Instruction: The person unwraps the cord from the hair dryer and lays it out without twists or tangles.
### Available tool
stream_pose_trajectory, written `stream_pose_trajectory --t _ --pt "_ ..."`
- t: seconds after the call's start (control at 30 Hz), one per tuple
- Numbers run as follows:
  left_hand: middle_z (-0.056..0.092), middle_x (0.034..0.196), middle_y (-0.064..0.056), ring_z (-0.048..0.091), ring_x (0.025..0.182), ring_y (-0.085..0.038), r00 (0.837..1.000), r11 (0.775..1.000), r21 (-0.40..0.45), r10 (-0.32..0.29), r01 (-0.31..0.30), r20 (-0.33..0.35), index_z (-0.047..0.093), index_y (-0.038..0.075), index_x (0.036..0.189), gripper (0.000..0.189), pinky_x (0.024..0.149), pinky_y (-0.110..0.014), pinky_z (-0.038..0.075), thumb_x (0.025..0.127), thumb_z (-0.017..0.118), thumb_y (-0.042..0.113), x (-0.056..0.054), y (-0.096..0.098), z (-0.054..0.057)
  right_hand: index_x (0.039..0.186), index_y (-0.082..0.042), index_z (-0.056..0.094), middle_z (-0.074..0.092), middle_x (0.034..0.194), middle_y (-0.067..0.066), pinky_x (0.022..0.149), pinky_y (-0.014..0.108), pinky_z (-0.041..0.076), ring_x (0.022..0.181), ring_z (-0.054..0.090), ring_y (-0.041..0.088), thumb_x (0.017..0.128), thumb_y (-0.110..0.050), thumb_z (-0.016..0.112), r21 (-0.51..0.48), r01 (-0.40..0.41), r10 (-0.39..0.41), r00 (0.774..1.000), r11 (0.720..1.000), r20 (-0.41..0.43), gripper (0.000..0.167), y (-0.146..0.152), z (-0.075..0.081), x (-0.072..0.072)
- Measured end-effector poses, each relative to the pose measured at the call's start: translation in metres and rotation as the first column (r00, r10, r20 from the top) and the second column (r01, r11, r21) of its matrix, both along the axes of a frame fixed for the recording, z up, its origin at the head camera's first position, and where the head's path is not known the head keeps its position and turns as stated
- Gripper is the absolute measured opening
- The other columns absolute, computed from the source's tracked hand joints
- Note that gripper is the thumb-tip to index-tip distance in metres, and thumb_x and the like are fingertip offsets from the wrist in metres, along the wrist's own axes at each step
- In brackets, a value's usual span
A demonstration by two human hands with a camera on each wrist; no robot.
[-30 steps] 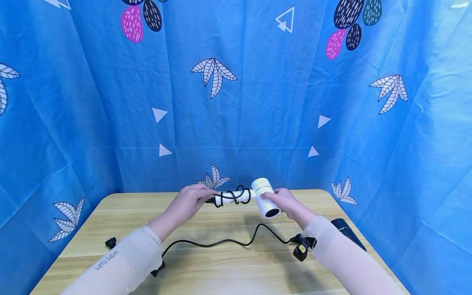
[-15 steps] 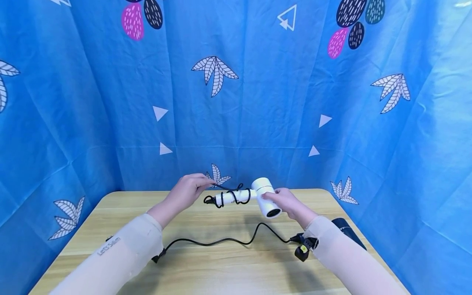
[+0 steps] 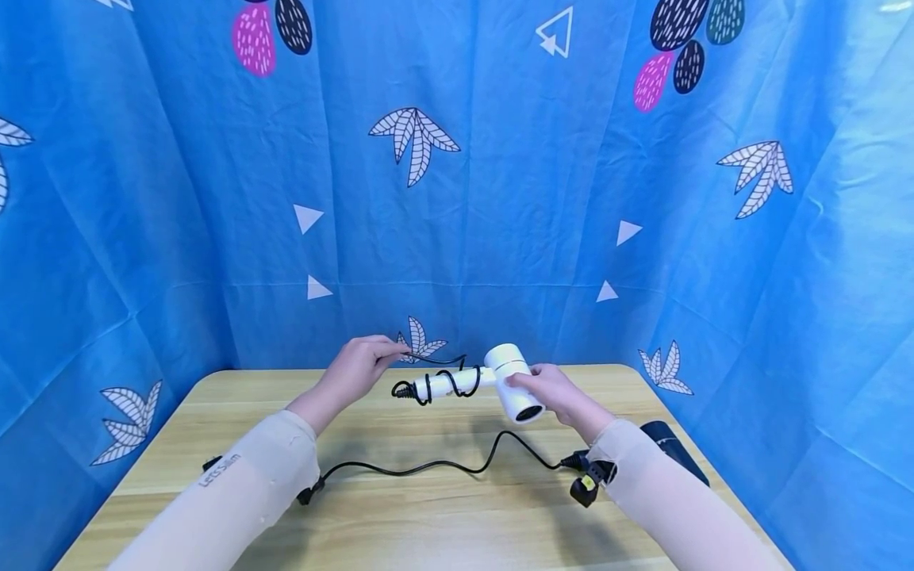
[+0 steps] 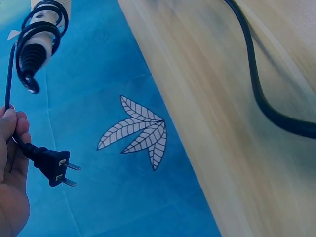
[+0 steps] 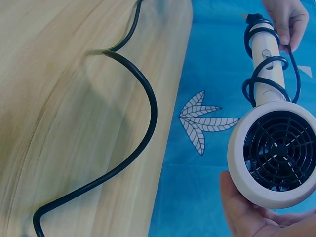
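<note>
A white hair dryer (image 3: 504, 366) is held above the table by its barrel in my right hand (image 3: 555, 390). Its handle points left, with the black power cord (image 5: 272, 60) wound loosely round it in several turns. My left hand (image 3: 359, 366) pinches the free end of that cord, left of the handle and a little above it. In the left wrist view the two-pin plug (image 4: 53, 167) sticks out below the fingers of that hand. The dryer's round grille (image 5: 280, 150) faces the right wrist camera.
Across the wooden table (image 3: 400, 523) lies another black cable (image 3: 435, 466), partly hidden by the sleeves. Black plugs (image 3: 584, 490) sit by the right forearm, next to a dark cylindrical object (image 3: 674, 450). A blue patterned curtain (image 3: 457, 198) surrounds the table.
My left hand has risen and moved left from the handle's end, drawing the cord's free end away from the handle. The right hand and dryer have barely moved.
</note>
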State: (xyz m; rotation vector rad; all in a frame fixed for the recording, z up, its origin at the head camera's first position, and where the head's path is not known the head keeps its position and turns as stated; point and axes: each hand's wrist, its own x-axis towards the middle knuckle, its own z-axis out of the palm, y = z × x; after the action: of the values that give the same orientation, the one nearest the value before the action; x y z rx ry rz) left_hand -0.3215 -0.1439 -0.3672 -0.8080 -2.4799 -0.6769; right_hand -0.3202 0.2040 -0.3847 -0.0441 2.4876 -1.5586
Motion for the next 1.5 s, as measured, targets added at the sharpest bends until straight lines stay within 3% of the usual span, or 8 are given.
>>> stream_pose_trajectory --t 0.3,0.5,0.63,0.8,1.1,1.27,1.4,1.5 --pt "0.073 0.107 -0.005 0.069 0.094 -0.023 0.996 0.999 0.043 0.006 -0.01 0.086 0.075 0.013 0.119 0.025 0.078 -0.039 0.057 0.096 0.067 0.008 -0.008 -0.001 -0.013 0.124 0.008 0.057 0.066 0.105 0.017 0.07 0.033 0.057 0.087 0.066 0.025 0.091 -0.029 0.067 -0.035 -0.03 0.03 1.0 0.999 -0.006 0.05 0.0 0.0 0.001" --pt "0.071 0.117 -0.01 0.066 0.11 -0.031 0.982 0.997 0.071 0.015 -0.029 0.186 0.075 0.013 0.119 0.025 0.092 -0.046 0.055 0.096 0.067 0.008 -0.012 -0.002 -0.027 0.127 0.009 0.055 0.065 0.106 0.017 0.07 0.034 0.057 0.087 0.066 0.025 0.092 -0.029 0.067 -0.041 -0.035 0.034 0.999 0.999 -0.003 0.053 0.0 -0.001 0.0" --pt "0.073 0.109 -0.007 0.068 0.104 -0.027 0.974 0.996 0.087 0.006 -0.026 0.225 0.076 0.011 0.117 0.023 0.085 -0.039 0.057 0.096 0.066 0.007 -0.013 -0.001 -0.036 0.129 0.008 0.054 0.066 0.108 0.017 0.071 0.034 0.057 0.087 0.066 0.024 0.092 -0.029 0.066 -0.048 -0.033 0.033 0.999 0.998 0.001 0.054 0.0 -0.001 -0.001" --pt "0.073 0.102 -0.003 0.069 0.095 -0.022 0.972 0.996 0.089 0.002 -0.023 0.234 0.076 0.012 0.116 0.023 0.075 -0.033 0.057 0.096 0.067 0.005 -0.013 0.001 -0.045 0.127 0.009 0.055 0.066 0.107 0.017 0.071 0.034 0.057 0.087 0.066 0.024 0.092 -0.029 0.067 -0.056 -0.036 0.036 0.999 0.998 -0.005 0.053 0.001 -0.003 -0.001" --pt "0.074 0.104 -0.004 0.069 0.102 -0.027 0.969 0.998 0.046 0.028 -0.04 0.244 0.079 0.013 0.107 0.023 0.09 -0.043 0.056 0.09 0.071 0.0 -0.012 0.005 -0.055 0.124 0.007 0.057 0.066 0.108 0.016 0.072 0.034 0.057 0.088 0.066 0.023 0.092 -0.029 0.067 -0.067 -0.031 0.031 0.999 0.997 -0.009 0.049 0.0 -0.002 -0.003" --pt "0.069 0.081 -0.001 0.062 0.075 -0.018 0.944 0.997 0.017 0.067 -0.076 0.323 0.076 0.011 0.088 0.007 0.07 -0.036 0.054 0.091 0.072 0.005 -0.008 0.011 -0.058 0.125 0.007 0.057 0.066 0.109 0.016 0.073 0.035 0.057 0.089 0.066 0.024 0.092 -0.03 0.066 -0.062 -0.027 0.027 1.0 0.998 -0.009 0.05 0.001 -0.001 -0.003" --pt "0.07 0.081 -0.001 0.06 0.071 -0.015 0.937 0.997 -0.015 0.077 -0.077 0.341 0.076 0.008 0.094 0.006 0.063 -0.032 0.051 0.093 0.072 0.011 -0.005 0.016 -0.064 0.126 0.007 0.056 0.066 0.11 0.016 0.073 0.034 0.057 0.09 0.066 0.024 0.092 -0.03 0.066 -0.062 -0.022 0.022 1.0 0.998 -0.011 0.051 0.001 -0.001 -0.003" --pt "0.074 0.094 -0.008 0.069 0.083 -0.02 0.954 0.998 -0.038 0.051 -0.042 0.295 0.078 0.008 0.105 0.014 0.069 -0.033 0.055 0.093 0.071 0.01 -0.003 0.016 -0.068 0.126 0.007 0.056 0.066 0.109 0.016 0.073 0.034 0.057 0.089 0.066 0.024 0.092 -0.03 0.066 -0.062 -0.015 0.015 1.0 0.998 -0.013 0.051 0.001 -0.002 -0.003"
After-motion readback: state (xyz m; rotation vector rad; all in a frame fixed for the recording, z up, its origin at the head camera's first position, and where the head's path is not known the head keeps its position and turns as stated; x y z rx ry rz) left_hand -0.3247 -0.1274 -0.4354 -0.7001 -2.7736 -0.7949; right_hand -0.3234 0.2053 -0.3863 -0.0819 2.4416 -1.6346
